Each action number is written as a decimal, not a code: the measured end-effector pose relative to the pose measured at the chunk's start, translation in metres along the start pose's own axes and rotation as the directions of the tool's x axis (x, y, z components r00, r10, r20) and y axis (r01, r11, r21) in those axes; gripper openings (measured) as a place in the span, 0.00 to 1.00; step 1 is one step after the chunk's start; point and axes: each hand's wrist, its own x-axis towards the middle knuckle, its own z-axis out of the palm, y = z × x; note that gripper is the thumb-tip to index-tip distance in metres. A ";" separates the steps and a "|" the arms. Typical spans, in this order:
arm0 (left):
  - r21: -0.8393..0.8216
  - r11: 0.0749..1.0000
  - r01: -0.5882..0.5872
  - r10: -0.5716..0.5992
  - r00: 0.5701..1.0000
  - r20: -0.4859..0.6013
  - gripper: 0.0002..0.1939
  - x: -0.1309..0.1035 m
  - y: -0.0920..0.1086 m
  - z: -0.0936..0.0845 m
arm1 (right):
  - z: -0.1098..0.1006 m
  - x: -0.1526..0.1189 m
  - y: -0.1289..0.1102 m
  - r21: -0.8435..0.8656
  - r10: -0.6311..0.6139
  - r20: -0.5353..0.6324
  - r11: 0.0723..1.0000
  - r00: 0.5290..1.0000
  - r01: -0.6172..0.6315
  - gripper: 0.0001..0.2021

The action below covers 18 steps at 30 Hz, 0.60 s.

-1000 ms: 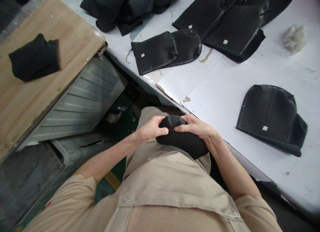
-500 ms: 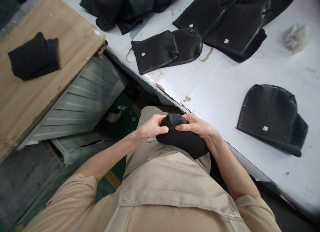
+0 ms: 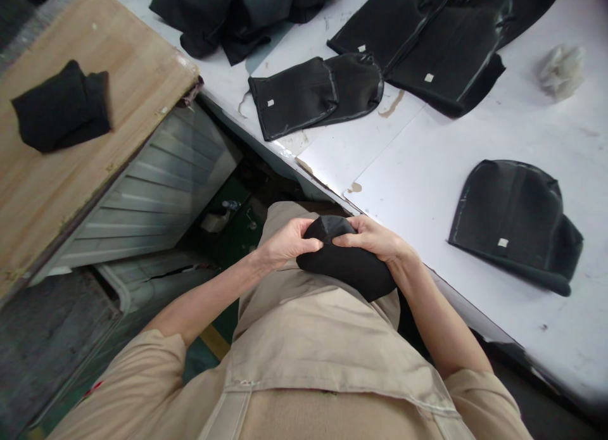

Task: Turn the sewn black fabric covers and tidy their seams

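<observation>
Above my lap I hold a black fabric piece (image 3: 349,266), its upper edge folded over between my two thumbs. My left hand (image 3: 291,242) grips its left end, thumb on top and fingers behind. On the other side my right hand (image 3: 373,237) pinches the same edge, its thumb pointing toward the left one. The fingers behind the fabric are mostly hidden. To the right, on the white table, lies a black sewn fabric piece (image 3: 510,206) with a rounded top and a small pale tag.
Several similar black pieces (image 3: 294,98) lie on the white table (image 3: 403,168), beside a dark cloth heap (image 3: 228,16). A crumpled whitish wad (image 3: 563,71) sits at right. Folded black cloth (image 3: 59,107) rests on the wooden table (image 3: 137,54). A gap separates the tables.
My left thumb has shifted very slightly to the right, closer to the right thumb. The view has moved a little; both hands keep hold of the fabric.
</observation>
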 end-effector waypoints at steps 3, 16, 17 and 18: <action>-0.024 1.000 -0.008 0.010 0.997 0.076 0.17 -0.002 0.002 -0.004 | -0.001 0.000 -0.001 0.017 0.000 -0.002 1.000 1.000 0.000 0.13; 0.026 1.000 -0.012 0.011 0.998 0.063 0.16 -0.001 0.006 -0.001 | -0.002 -0.001 -0.002 0.067 0.015 0.014 0.998 1.000 -0.015 0.14; 0.014 1.000 -0.012 0.011 0.996 0.089 0.17 -0.001 0.007 -0.002 | -0.002 -0.001 -0.002 0.074 0.016 0.015 0.997 1.000 -0.018 0.14; 0.004 1.000 -0.010 0.009 0.994 0.108 0.18 -0.002 0.007 -0.002 | -0.002 0.000 -0.001 0.082 0.019 0.022 0.996 1.000 -0.021 0.14</action>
